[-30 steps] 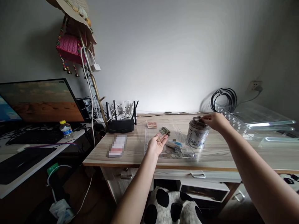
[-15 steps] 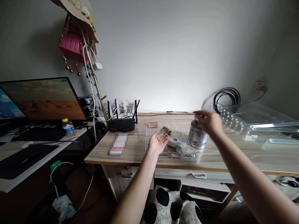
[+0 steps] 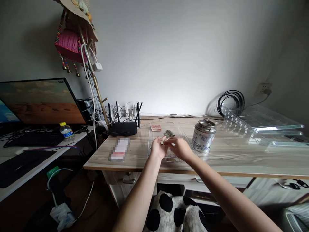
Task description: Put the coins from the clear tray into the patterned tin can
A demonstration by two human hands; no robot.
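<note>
My left hand (image 3: 158,148) is palm up above the clear plastic tray (image 3: 149,151), with a gold-coloured coin (image 3: 162,142) lying at its fingers. Coming in from the right, my right hand (image 3: 178,146) has its fingertips closed in a pinch at the coin. Behind the hands, inside the tray, are a folded greenish banknote (image 3: 169,132) and a reddish banknote (image 3: 156,128). My hands cover most of the tray's front part. A silver tin with blue flowers (image 3: 204,137) stands upright to the right of the tray, its top ring in view.
To the left on the desk (image 3: 229,154) are a phone-sized blurred item (image 3: 120,149) and a black router (image 3: 124,128). Clear plastic organisers (image 3: 263,129) and a coiled black cable (image 3: 231,103) sit at the right. A bottle (image 3: 67,132) stands by the monitor (image 3: 43,103).
My right hand has moved left and down from over the tin to the coin at my left hand. The tin's top is now uncovered. The view has shifted slightly.
</note>
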